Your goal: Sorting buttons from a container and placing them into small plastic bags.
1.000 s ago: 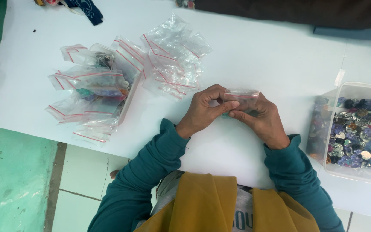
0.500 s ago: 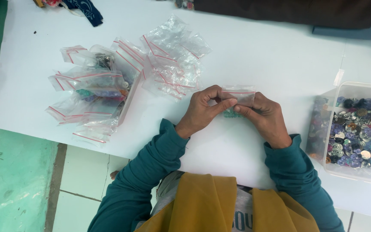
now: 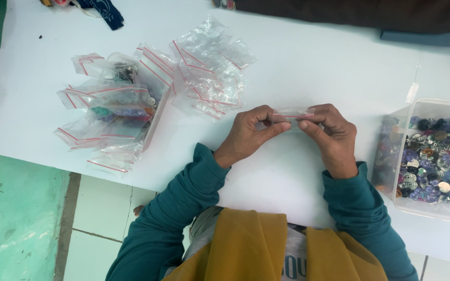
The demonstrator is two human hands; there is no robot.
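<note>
both hands, left hand point(image 3: 248, 132) and right hand point(image 3: 329, 132), pinch a small clear bag point(image 3: 292, 112) at its red seal; uneven pressing could leave it gaping, spilling contents onto the table point(image 3: 308, 67).

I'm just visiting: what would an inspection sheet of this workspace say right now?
Surface: white table, mostly bare in the middle.
Job's things: small clear zip bag pinched at its red-striped top.
Clutter: pile of empty zip bags; filled bags at left; clear box of coloured buttons at right.
Grips: left hand and right hand both hold the bag.
Cables: nothing seen.
Surroundings: green floor, dark cloth at the far edge.
</note>
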